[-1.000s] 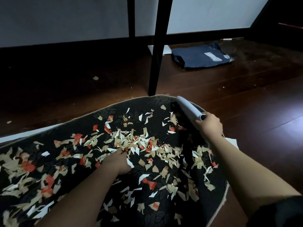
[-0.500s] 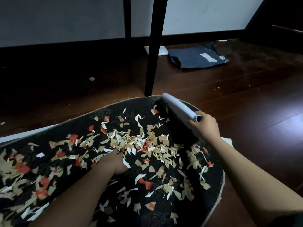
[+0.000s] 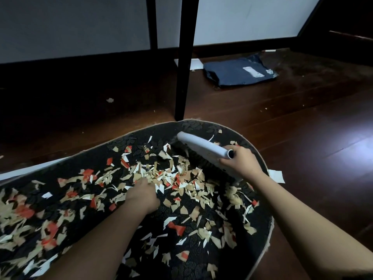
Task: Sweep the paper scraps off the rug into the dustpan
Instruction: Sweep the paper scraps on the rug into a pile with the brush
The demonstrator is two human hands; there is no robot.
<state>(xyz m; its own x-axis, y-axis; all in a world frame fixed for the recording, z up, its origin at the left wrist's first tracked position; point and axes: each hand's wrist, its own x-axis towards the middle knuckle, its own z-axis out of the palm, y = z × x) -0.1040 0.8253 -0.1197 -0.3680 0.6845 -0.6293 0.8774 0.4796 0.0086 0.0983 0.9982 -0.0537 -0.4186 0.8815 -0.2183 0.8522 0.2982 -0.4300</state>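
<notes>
Brush (image 3: 203, 151) in right hand (image 3: 241, 163); fingers wrapped round its pale handle, bristles down on the far end of the rug (image 3: 260, 235). Left hand (image 3: 142, 194) rests on the rug mid-heap, among the scraps (image 3: 177, 178); its fingers are buried in paper, so curled or flat cannot be told. Dustpan: not identifiable in view. A pale flat edge shows at the rug's left border, too little of it to name.

Scraps (tan, white, red) cover most of the rug, densest in a band between the two hands, thinner at the near right.

Judgement: step in hand is gathering, stroke running from far right toward the heap. Task looks early; nearly all paper is on the rug.

To do it well:
- short, low strokes; light scraps will fly if flicked
- keep bristles flat on the pile, not on edge
- left hand pinning the rug stops it creeping on the wood floor (image 3: 302, 128)
- work from edges inward so nothing spills over the border
- stray bits near the chair leg (image 3: 184, 63) need a later pass
</notes>
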